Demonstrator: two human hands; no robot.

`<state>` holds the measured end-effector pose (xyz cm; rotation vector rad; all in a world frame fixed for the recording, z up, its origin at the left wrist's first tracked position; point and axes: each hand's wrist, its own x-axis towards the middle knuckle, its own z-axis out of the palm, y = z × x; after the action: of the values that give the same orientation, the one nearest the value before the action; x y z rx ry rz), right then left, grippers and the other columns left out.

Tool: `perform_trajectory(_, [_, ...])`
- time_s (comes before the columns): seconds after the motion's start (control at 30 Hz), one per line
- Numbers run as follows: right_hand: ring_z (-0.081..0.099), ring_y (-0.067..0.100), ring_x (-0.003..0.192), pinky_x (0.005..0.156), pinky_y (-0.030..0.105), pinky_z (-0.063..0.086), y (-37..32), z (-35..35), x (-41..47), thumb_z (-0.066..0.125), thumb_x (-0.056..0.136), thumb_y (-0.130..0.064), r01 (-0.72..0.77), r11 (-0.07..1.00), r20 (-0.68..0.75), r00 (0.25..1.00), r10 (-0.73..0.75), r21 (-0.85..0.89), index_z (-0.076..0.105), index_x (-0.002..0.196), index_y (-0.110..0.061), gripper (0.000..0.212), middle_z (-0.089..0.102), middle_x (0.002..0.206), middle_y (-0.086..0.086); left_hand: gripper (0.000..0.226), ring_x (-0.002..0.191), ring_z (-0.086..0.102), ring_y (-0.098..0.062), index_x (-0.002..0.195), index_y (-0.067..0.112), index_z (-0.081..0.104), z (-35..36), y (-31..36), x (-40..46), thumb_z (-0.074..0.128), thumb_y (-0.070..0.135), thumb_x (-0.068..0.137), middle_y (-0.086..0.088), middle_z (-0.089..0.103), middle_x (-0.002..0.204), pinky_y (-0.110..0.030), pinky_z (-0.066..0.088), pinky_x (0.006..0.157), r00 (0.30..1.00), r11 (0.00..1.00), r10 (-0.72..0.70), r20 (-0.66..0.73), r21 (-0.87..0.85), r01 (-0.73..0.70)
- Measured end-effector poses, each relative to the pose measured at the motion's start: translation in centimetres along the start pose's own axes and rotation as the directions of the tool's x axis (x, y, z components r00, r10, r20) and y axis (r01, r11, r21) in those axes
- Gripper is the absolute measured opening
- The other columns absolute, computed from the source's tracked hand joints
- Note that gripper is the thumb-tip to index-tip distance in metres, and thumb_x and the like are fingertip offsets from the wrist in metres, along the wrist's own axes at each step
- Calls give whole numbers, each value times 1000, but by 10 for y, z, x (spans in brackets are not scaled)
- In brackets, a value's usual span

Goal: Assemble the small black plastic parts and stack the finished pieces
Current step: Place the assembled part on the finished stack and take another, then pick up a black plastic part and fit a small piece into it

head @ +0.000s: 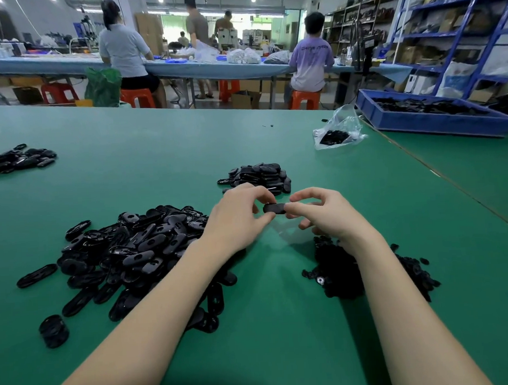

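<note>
A small black oval plastic part (274,208) is held above the green table (156,156) between both hands. My left hand (236,219) pinches its left end and my right hand (321,215) pinches its right end. A big loose heap of black oval shells (126,252) lies left of my left forearm. A heap of smaller black round pieces (339,273) lies under my right wrist, partly hidden by the arm. Just beyond my hands sits a pile of black oval pieces (257,176). A short stack of black pieces (53,331) stands at the near left.
Another black pile (15,159) lies at the far left. A clear plastic bag (336,130) with black parts and a blue tray (431,114) of black parts sit at the far right. People sit on orange stools at a bench (63,62) behind.
</note>
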<state>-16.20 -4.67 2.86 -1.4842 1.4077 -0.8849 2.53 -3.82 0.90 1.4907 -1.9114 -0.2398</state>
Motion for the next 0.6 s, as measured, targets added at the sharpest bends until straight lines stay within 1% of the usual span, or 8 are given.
perform_trajectory(0.07, [58, 2, 52, 51, 18, 42, 1, -2, 1, 73, 91, -30, -9, 1000, -18, 1000, 9, -3, 69, 106, -22, 18, 79, 82, -9, 18, 86, 64, -12, 100, 37, 69, 2, -4, 17, 73, 32, 83, 15, 64, 97, -32, 53, 79, 999, 998, -49, -16, 49, 49])
perform_trajectory(0.13, [58, 2, 51, 45, 12, 40, 3, -4, 1, 70, 92, -27, -18, 1000, -17, 1000, 18, -5, 69, 105, -21, 14, 79, 81, -9, 24, 90, 65, -17, 107, 33, 68, 3, -6, 40, 73, 30, 84, 13, 66, 94, -34, 54, 84, 994, 993, -112, -4, 39, 112])
perform_trajectory(0.2, [58, 3, 50, 42, 9, 37, 4, -5, 1, 70, 93, -25, -19, 1000, -16, 1000, 19, -6, 70, 104, -20, 12, 79, 80, -9, 26, 96, 65, -18, 110, 31, 65, 3, -7, 64, 72, 29, 85, 12, 67, 93, -31, 50, 82, 986, 984, -168, -9, 48, 169])
perform_trajectory(0.23, [58, 3, 50, 42, 9, 37, 5, -5, 1, 70, 92, -24, -20, 1000, -15, 1000, 20, -8, 70, 104, -19, 12, 79, 80, -8, 23, 99, 64, -19, 109, 30, 64, 4, -7, 75, 71, 30, 86, 11, 69, 96, -29, 46, 79, 983, 979, -184, -20, 81, 185])
perform_trajectory(0.3, [58, 3, 50, 43, 10, 38, 6, -5, 2, 70, 92, -25, -24, 1000, -8, 1000, 24, -14, 70, 103, -20, 12, 79, 81, -8, 17, 104, 63, -23, 107, 28, 63, 8, -7, 91, 67, 31, 90, 5, 70, 105, -29, 42, 77, 984, 960, -178, -21, 214, 179])
perform_trajectory(0.4, [60, 3, 52, 47, 12, 41, 6, -5, 2, 69, 92, -27, -23, 999, 20, 999, 24, -40, 71, 101, -22, 11, 79, 81, -10, 17, 108, 62, -30, 108, 24, 64, 18, -7, 100, 61, 32, 94, -4, 67, 114, -32, 41, 79, 990, 907, -142, 14, 401, 125])
perform_trajectory(0.5, [61, 4, 55, 53, 16, 41, 8, -3, 3, 69, 92, -28, -19, 998, 35, 999, 22, -67, 71, 101, -22, 11, 79, 83, -11, 19, 110, 61, -31, 111, 22, 63, 24, -9, 100, 59, 33, 96, -7, 65, 117, -34, 42, 83, 987, 884, -154, 39, 451, 120])
perform_trajectory(0.6, [61, 4, 55, 50, 12, 41, 9, -2, 3, 69, 92, -28, -20, 997, 53, 998, 24, -69, 72, 99, -21, 10, 79, 84, -9, 24, 113, 59, -30, 116, 22, 61, 25, -10, 95, 59, 33, 95, -6, 63, 121, -35, 41, 85, 990, 892, -141, 29, 437, 114])
